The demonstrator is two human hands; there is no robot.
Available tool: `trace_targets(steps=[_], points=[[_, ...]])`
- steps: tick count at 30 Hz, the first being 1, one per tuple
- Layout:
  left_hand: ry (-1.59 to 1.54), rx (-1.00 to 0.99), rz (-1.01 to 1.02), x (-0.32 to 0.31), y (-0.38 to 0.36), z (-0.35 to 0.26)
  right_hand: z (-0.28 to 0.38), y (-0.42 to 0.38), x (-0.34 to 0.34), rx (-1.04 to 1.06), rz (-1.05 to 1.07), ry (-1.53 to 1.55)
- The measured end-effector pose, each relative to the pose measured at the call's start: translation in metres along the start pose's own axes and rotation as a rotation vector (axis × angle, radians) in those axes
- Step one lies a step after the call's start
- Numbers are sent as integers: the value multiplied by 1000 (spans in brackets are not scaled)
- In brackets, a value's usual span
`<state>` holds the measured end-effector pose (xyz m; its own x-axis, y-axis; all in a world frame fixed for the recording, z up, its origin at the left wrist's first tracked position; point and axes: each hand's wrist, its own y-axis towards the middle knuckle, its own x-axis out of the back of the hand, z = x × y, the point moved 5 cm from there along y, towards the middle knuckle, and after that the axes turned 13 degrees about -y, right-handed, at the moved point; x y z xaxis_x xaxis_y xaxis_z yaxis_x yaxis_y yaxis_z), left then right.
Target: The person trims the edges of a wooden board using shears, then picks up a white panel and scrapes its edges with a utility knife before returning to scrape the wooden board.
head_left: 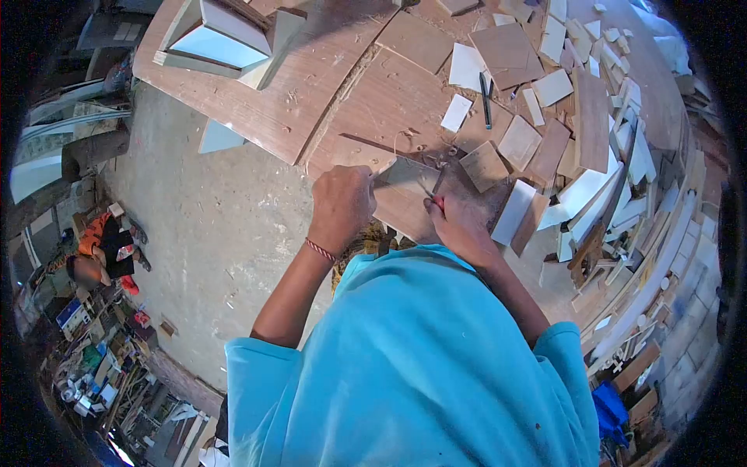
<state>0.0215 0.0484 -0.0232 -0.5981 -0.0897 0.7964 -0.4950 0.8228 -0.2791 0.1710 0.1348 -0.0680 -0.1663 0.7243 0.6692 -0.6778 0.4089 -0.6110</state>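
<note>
My left hand [342, 204], with a braided band at the wrist, is closed at the left end of a small wooden board [410, 174] by the table's near edge. Its fingertips are mostly hidden from above. My right hand [464, 224] is closed around a tool with a red handle [438, 204]. A thin metal tip points from it toward the board's face; I cannot make out the tool's exact kind. Curled wood shavings [406, 140] lie just beyond the board.
Wooden offcuts [520, 142] and white-faced pieces crowd the table's right side. A dark pen-like tool [487, 101] lies among them. An angled wooden frame [226, 43] stands at the far left of the table [327, 70]. Another person [109, 245] sits on the floor at left.
</note>
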Motion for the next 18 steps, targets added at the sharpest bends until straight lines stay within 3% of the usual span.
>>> trace_targets(steps=[2, 8, 11, 13, 18], points=[[-63, 33, -26, 6, 5, -1, 4, -1, 14, -4, -181, 40], [-151, -19, -47, 8, 3, -4, 24, 7, 16, 80, -290, -124], [-53, -23, 37, 4, 2, -9, 27, 6, 13, 46, -174, -93], [22, -40, 52, -1, -1, -12, 29, -3, 16, 65, -209, -139], [20, -105, -10, -9, -11, -16, 34, -18, 20, 70, -149, -87]])
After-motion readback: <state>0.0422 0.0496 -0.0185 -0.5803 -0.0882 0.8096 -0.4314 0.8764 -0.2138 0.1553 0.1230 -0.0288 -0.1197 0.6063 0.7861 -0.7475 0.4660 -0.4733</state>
